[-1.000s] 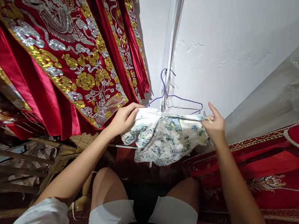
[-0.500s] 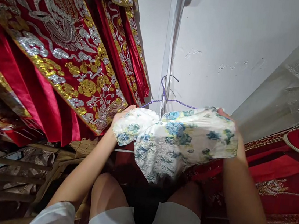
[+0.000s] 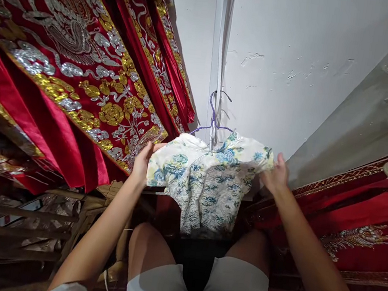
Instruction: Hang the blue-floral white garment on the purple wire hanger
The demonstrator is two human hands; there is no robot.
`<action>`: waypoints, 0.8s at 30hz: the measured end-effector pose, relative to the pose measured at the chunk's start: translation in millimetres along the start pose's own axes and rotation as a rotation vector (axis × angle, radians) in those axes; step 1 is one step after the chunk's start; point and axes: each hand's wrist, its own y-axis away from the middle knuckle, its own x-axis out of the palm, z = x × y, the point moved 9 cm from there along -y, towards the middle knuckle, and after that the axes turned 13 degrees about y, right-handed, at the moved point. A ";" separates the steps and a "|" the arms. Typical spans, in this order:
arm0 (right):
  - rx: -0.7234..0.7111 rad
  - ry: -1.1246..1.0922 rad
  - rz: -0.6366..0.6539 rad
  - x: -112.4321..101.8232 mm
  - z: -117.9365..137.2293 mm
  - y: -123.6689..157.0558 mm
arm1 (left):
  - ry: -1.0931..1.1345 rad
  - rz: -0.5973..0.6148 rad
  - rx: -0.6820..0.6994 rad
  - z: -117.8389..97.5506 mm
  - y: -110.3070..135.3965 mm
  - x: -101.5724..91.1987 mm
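A short-sleeved white blouse with blue and green flowers and a gathered body hangs on a purple wire hanger against the wall. My left hand is closed at the cuff of its left sleeve, the fingers partly hidden behind the cloth. At the other cuff, my right hand grips the sleeve edge with its fingers, thumb raised; motion blurs it a little. That sleeve is held out sideways, while the left one slopes down.
Red embroidered garments with gold and silver thread hang on the left. More red beaded cloth is on the right, below a clear plastic cover. A wooden slatted rack stands lower left, with a phone-like object on it.
My right hand has come inward and the right sleeve, stretched wide before, is shorter now. My left hand has shifted slightly left. The blouse's body hangs more evenly.
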 end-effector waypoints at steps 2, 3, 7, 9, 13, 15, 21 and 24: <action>0.043 -0.098 -0.025 -19.0 4.2 -2.9 | -0.047 -0.019 0.007 -13.7 1.3 -3.4; 0.033 -0.107 -0.046 -27.1 12.5 -5.1 | -0.102 -0.007 0.019 -20.6 1.9 -0.9; -0.095 -0.025 -0.200 -44.2 71.9 -6.7 | -0.435 0.174 0.105 -39.7 3.2 38.9; -0.111 0.060 -0.197 -34.7 99.3 3.4 | -0.532 0.214 0.174 -42.6 2.5 58.8; -0.212 0.187 0.410 39.9 134.8 51.7 | -0.550 0.040 0.434 -45.8 1.9 67.6; -0.322 0.266 0.775 76.3 140.4 89.2 | -0.512 -0.073 0.517 -40.6 5.5 63.2; -0.572 0.700 0.369 98.3 124.3 80.6 | -0.127 0.104 0.358 -7.5 19.9 110.3; -0.743 0.800 0.218 118.7 112.2 80.5 | 0.047 0.318 0.126 11.6 33.7 160.1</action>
